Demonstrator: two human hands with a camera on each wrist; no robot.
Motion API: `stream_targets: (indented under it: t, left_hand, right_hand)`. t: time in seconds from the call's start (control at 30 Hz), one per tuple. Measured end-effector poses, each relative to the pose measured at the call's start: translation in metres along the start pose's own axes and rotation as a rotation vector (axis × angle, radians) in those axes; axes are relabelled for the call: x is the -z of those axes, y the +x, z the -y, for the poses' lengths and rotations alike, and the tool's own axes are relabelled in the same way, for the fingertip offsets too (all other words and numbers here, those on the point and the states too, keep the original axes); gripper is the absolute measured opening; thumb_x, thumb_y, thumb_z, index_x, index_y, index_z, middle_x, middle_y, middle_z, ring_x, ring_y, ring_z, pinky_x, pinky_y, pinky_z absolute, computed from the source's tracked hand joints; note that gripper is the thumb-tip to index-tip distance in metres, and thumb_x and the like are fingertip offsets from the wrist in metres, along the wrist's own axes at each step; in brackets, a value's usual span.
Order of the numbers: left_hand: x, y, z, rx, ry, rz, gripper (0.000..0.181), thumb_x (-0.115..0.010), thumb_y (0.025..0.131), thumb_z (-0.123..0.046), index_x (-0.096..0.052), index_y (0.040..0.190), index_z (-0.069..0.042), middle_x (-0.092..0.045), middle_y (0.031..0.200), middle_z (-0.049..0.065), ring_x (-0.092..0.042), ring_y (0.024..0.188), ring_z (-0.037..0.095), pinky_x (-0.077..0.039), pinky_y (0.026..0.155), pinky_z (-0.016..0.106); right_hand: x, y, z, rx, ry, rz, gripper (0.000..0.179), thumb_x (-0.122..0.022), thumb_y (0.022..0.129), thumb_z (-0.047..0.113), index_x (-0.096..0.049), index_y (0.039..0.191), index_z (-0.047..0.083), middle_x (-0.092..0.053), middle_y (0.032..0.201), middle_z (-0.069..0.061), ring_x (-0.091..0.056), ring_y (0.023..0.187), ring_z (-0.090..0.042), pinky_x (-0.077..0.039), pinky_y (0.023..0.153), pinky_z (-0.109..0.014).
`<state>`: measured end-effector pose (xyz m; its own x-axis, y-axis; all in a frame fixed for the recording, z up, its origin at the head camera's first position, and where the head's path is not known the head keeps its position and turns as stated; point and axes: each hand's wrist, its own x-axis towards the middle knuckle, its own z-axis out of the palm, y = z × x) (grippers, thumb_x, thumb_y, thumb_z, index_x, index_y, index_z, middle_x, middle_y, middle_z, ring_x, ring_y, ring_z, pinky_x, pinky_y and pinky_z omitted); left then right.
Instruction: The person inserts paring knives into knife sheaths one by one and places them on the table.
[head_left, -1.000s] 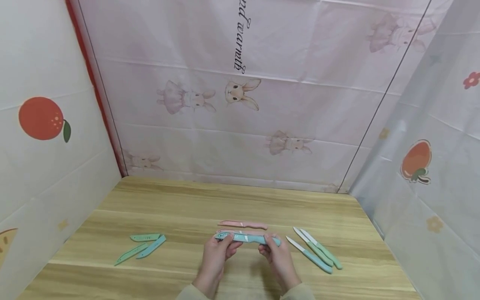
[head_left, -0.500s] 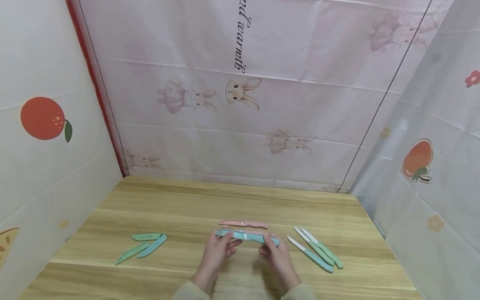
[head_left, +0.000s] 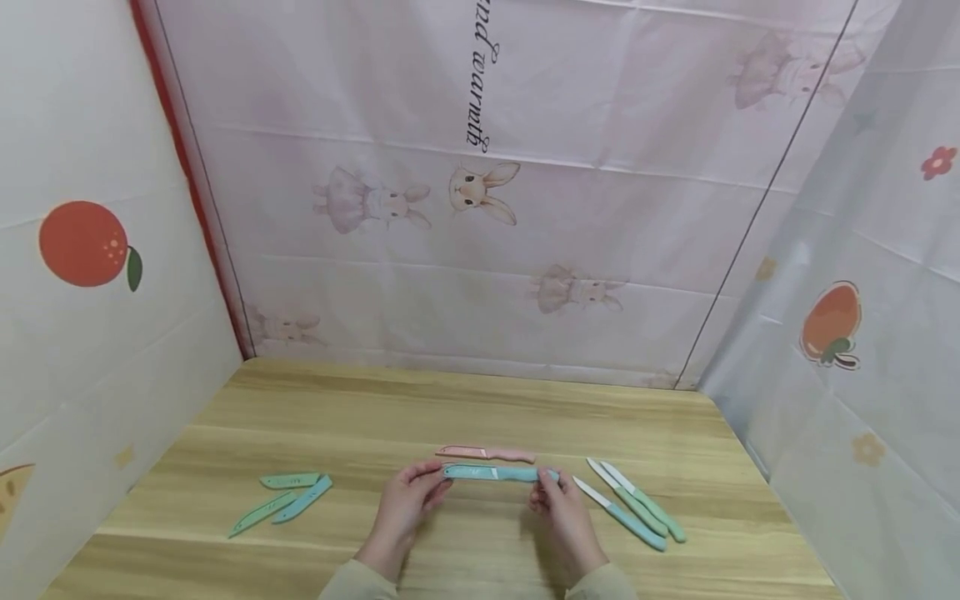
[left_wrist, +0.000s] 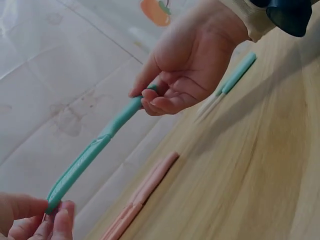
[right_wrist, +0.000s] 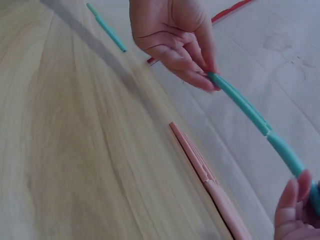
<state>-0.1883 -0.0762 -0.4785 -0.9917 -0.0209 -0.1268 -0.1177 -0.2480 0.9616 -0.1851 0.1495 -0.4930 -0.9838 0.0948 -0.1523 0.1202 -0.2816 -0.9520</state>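
Wood-grained tabletop [head_left: 375, 408] spreads out before me, with a person at its near side, both hands raised over it. The left grip [head_left: 403, 504] pinches the sheath end of the blue knife [head_left: 517, 474], and the right grip [head_left: 562, 510] pinches the end of its handle. That knife hangs between them, lifted clear of the wood, lying crosswise, its blade inside the blue sheath [head_left: 468, 472]. I'd keep both ends in one line and avoid twisting, since a bend at the middle could work the sheath loose.

Just beyond lies the pink knife [head_left: 512, 456], sheathed too and pointing the same way; laying the blue one parallel, without knocking it, would be tidy. To the right are two green knives [head_left: 662, 514] and another blue one [head_left: 637, 528], all bare. That last tip looks near the right grip, so I'd lower that side with care. Well off to the left sit the loose sheaths, two green [head_left: 288, 481] and one blue [head_left: 303, 500].

Smallest of all, a pale strip [head_left: 494, 473] shows at the held knife's joint: fingers are best kept off it, as they are.
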Motion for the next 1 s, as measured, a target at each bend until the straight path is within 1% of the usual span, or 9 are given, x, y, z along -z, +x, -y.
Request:
stream_targets:
  t: [0.1,0.2,0.37,0.47,0.63,0.7,0.83,0.9,1.0]
  left_hand:
    - [0.003,0.002,0.003,0.011,0.034,-0.048,0.032,-0.061,0.089,-0.005,-0.053,0.115,0.012,-0.067,0.092,0.007,-0.065,0.081,0.014,-0.056,0.068,0.024]
    - [0.005,0.005,0.007,0.022,0.038,-0.080,0.034,-0.061,0.088,-0.005,-0.053,0.116,0.011,-0.067,0.094,0.009,-0.065,0.081,0.012,-0.056,0.071,0.024]
    - [0.006,0.004,0.013,0.037,0.032,-0.074,0.032,-0.058,0.090,-0.002,-0.054,0.118,0.011,-0.065,0.103,0.017,-0.066,0.087,0.017,-0.055,0.075,0.025]
    - [0.004,0.002,0.017,0.022,0.102,-0.051,0.036,-0.054,0.092,-0.004,-0.049,0.124,0.011,-0.059,0.115,0.024,-0.063,0.094,0.020,-0.055,0.076,0.024]
    - [0.001,0.000,0.021,-0.023,0.323,0.013,0.045,-0.048,0.091,-0.005,-0.039,0.132,0.012,-0.051,0.124,0.030,-0.057,0.073,0.013,-0.050,0.058,0.019]
    - [0.001,-0.002,0.022,-0.026,0.390,0.056,0.049,-0.046,0.090,-0.005,-0.034,0.134,0.013,-0.049,0.125,0.032,-0.055,0.065,0.012,-0.046,0.050,0.022]
    - [0.003,-0.005,0.025,-0.022,0.506,0.160,0.058,-0.045,0.089,-0.006,-0.024,0.139,0.013,-0.025,0.141,0.036,-0.062,0.065,0.022,-0.051,0.052,0.032]
    - [0.004,-0.006,0.024,-0.030,0.620,0.192,0.060,-0.048,0.087,-0.009,-0.026,0.139,0.012,-0.017,0.143,0.037,-0.063,0.084,0.036,-0.054,0.067,0.042]
    - [0.003,-0.008,0.023,-0.074,0.849,0.216,0.063,-0.052,0.085,-0.016,-0.032,0.136,0.013,-0.017,0.143,0.038,-0.046,0.113,0.050,-0.044,0.088,0.058]
  right_hand:
    - [0.001,0.000,-0.001,0.008,-0.012,-0.022,0.031,-0.038,0.102,0.018,-0.045,0.114,-0.010,-0.052,0.090,-0.007,-0.055,0.074,-0.010,-0.051,0.066,-0.019]
    - [0.002,0.001,-0.003,0.034,-0.062,-0.081,0.035,-0.042,0.100,0.015,-0.044,0.118,-0.014,-0.056,0.090,-0.008,-0.058,0.075,-0.011,-0.053,0.069,-0.022]
    - [0.003,0.003,-0.007,0.076,-0.109,-0.206,0.031,-0.059,0.092,0.009,-0.049,0.111,-0.012,-0.064,0.086,-0.008,-0.063,0.073,-0.011,-0.056,0.071,-0.027]
    - [0.004,0.004,-0.010,0.088,-0.104,-0.225,0.030,-0.061,0.090,0.005,-0.052,0.111,-0.014,-0.067,0.089,-0.011,-0.065,0.075,-0.012,-0.056,0.073,-0.028]
    - [0.005,0.001,-0.014,0.064,-0.200,-0.090,0.040,-0.052,0.093,0.004,-0.043,0.126,-0.016,-0.064,0.100,-0.018,-0.064,0.084,-0.017,-0.056,0.076,-0.028]
    - [0.006,0.000,-0.016,0.024,-0.233,-0.011,0.046,-0.049,0.093,0.005,-0.035,0.133,-0.015,-0.063,0.096,-0.017,-0.063,0.081,-0.017,-0.056,0.073,-0.028]
    - [0.007,0.000,-0.016,-0.073,-0.269,0.120,0.057,-0.046,0.093,0.007,-0.019,0.141,-0.012,-0.059,0.080,-0.009,-0.059,0.069,-0.014,-0.055,0.063,-0.029]
    - [0.008,0.000,-0.016,-0.102,-0.290,0.177,0.061,-0.045,0.094,0.007,-0.014,0.143,-0.010,-0.059,0.077,-0.007,-0.057,0.065,-0.013,-0.054,0.060,-0.029]
    - [0.008,-0.003,-0.015,-0.122,-0.321,0.252,0.063,-0.046,0.093,0.008,-0.012,0.143,-0.009,-0.058,0.075,-0.007,-0.056,0.062,-0.013,-0.053,0.056,-0.027]
